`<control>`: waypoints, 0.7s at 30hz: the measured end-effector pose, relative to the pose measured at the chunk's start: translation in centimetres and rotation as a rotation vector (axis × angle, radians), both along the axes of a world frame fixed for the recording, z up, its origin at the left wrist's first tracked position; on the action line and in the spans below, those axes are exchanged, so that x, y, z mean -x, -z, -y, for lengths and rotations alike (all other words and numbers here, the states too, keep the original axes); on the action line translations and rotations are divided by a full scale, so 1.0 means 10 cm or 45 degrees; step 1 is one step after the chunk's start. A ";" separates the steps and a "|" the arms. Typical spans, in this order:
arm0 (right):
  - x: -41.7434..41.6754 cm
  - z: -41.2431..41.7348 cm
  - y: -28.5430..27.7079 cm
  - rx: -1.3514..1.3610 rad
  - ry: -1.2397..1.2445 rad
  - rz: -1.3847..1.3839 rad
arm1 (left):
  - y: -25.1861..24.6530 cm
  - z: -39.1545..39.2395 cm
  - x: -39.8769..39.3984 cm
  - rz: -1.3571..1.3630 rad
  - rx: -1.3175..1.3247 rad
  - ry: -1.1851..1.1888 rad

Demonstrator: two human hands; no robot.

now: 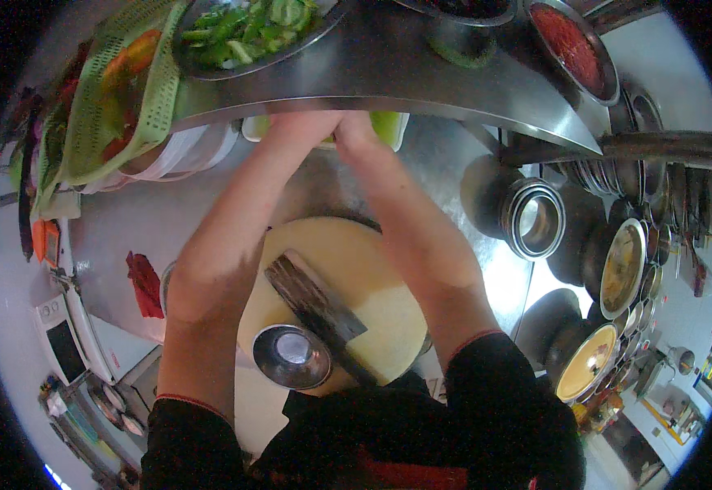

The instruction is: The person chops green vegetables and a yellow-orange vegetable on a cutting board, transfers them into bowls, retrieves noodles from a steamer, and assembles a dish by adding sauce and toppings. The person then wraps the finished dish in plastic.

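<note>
Both my forearms reach forward under a stainless steel shelf (393, 105). Its edge hides the fingers of my left hand (308, 126) and my right hand (354, 128), which meet close together at the wrists. They are over a white plastic container (401, 139) with bright green contents (385, 125); whether they hold anything is hidden. Between my arms, a round chopping board (393, 331) lies on the steel counter. A cleaver (313, 295) rests across it, handle towards me, blade dark and stained. Touching the cleaver's side is a small steel bowl (263, 358) near the board's front edge.
Above the hands, the shelf carries a plate (270, 76) of cut green vegetables and a bowl of chopped red food (570, 52). A green plastic basket (163, 104) stands left. Nested steel containers (533, 219) and a basin of yellow liquid (587, 361) are right.
</note>
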State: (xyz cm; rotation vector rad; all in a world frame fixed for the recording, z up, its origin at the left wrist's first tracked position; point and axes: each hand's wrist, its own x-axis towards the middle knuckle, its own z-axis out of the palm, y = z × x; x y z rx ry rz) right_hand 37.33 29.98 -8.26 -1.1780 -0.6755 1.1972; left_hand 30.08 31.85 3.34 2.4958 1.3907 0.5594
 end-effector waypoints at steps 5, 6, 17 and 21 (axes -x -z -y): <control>0.10 0.19 -0.99 0.193 -0.902 1.355 | 0.45 0.32 0.93 1.441 1.268 -0.383; 0.09 0.30 -1.12 0.157 -0.900 1.316 | 0.39 0.39 1.04 1.724 1.519 -0.430; 0.27 0.23 -0.19 -0.133 -0.476 1.064 | -0.02 0.37 0.80 0.369 0.578 -0.365; 0.28 0.28 -0.15 -0.116 -0.411 0.944 | -0.16 0.32 0.68 0.259 0.541 -0.198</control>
